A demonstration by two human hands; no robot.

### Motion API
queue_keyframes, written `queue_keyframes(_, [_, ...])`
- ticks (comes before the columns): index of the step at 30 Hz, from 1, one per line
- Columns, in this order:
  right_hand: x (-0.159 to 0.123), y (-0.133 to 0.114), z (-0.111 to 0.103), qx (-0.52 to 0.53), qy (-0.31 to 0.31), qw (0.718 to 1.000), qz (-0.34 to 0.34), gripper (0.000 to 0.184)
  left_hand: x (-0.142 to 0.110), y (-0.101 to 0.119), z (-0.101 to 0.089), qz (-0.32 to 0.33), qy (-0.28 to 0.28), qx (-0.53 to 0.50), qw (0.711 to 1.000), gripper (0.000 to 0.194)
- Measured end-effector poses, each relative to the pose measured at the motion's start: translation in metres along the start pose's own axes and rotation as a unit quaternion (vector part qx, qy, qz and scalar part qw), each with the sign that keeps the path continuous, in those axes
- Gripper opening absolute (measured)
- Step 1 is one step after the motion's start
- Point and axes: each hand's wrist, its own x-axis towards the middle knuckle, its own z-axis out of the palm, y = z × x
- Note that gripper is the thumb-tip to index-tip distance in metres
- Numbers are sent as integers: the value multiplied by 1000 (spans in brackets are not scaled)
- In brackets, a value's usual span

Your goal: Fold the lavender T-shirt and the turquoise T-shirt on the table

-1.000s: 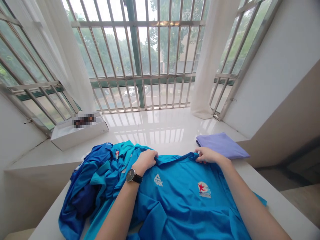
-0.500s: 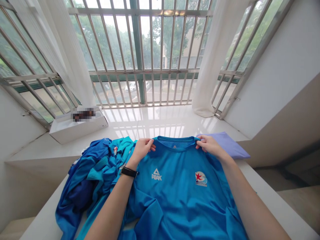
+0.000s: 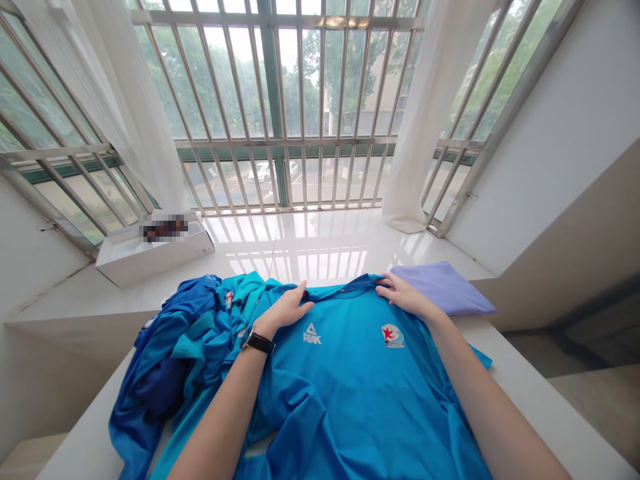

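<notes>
A bright blue sports shirt (image 3: 350, 387) lies front side up on the white table (image 3: 545, 400), with a white logo and a star badge on the chest. My left hand (image 3: 286, 309), a black watch on its wrist, rests flat on the shirt just left of the collar, fingers stretched out. My right hand (image 3: 403, 296) lies flat on the right shoulder by the collar, its fingers apart. Neither hand holds anything.
A heap of crumpled blue garments (image 3: 185, 347) sits at the shirt's left. A folded lilac cloth (image 3: 445, 287) lies at the table's far right corner. Beyond is a glossy white sill (image 3: 310, 243) with a white box (image 3: 150, 252), white curtains and a barred window.
The hands pinched the shirt's shoulders and lifted the collar up. Now the shirt is laid down flat and both hands have let go and rest open on it.
</notes>
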Motion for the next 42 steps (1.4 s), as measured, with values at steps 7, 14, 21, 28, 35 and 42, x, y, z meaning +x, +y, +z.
queue_keyframes(7, [6, 17, 7, -60, -41, 997, 3, 67, -1, -4, 4, 4, -12, -28, 1000, 69])
queue_keyframes(14, [0, 12, 6, -110, -68, 991, -27, 72, -1, 4, 4, 61, 28, -33, 997, 37])
queue_keyframes(21, [-8, 2, 1, -162, -95, 981, -38, 63, 1, 8, 3, 102, 22, 13, 994, 20])
queue_keyframes(28, [-23, 5, -49, -185, -62, 981, 17, 58, 5, -5, 12, 107, 27, 80, 991, 38])
queue_keyframes(35, [-26, 48, -97, -231, -10, 968, 102, 54, 4, -12, 20, 9, -18, 182, 983, 56])
queue_keyframes(42, [-32, 59, -103, -257, -26, 959, 118, 46, 3, -8, 18, 9, -30, 196, 980, 56])
